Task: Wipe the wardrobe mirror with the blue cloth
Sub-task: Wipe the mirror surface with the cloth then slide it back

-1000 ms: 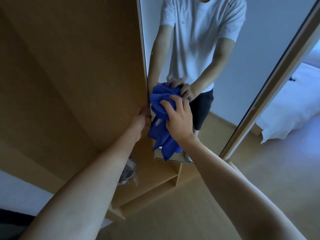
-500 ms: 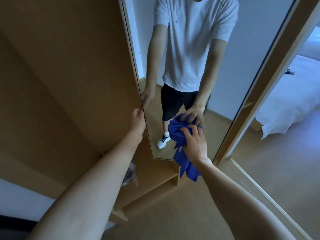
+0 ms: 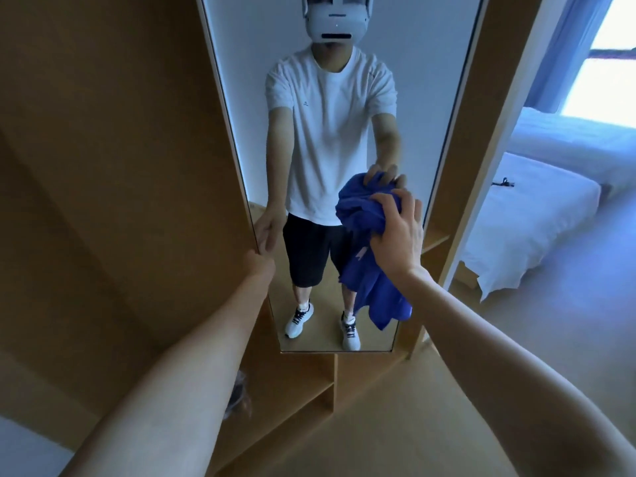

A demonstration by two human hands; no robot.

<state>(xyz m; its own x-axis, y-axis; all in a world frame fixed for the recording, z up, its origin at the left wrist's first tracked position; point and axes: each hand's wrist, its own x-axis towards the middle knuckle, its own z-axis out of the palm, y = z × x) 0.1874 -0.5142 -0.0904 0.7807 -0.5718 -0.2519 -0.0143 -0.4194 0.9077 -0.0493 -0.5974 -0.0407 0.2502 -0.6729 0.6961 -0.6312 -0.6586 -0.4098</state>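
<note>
Head view. Wardrobe (image 3: 113,173), light brown wood, fills the left and centre. Open shelf compartments sit below the mirror; in the left one a crumpled clear bag (image 3: 239,395) is partly hidden by the left forearm, contents not readable. The compartment to its right shows only bare wood.

Mirror (image 3: 344,80): tall narrow panel on the wardrobe, tilted in the wide-angle picture. It reflects a person in a white T-shirt, dark shorts and white shoes, both arms reaching forward.

Right hand (image 3: 399,235): fingers curled round a bunched blue cloth (image 3: 364,222), held against the glass in the right part of the mirror, about mid-height. The loose end of the cloth hangs down toward the mirror's lower right corner.

Left hand (image 3: 260,266): at the mirror's left edge, lower half, touching the frame; fingers are hidden behind the edge, so I cannot tell whether they are curled or straight.

Room: bed (image 3: 537,215) with white sheets at far right, bright window (image 3: 609,63) behind it, pale floor (image 3: 568,332) near right.
</note>
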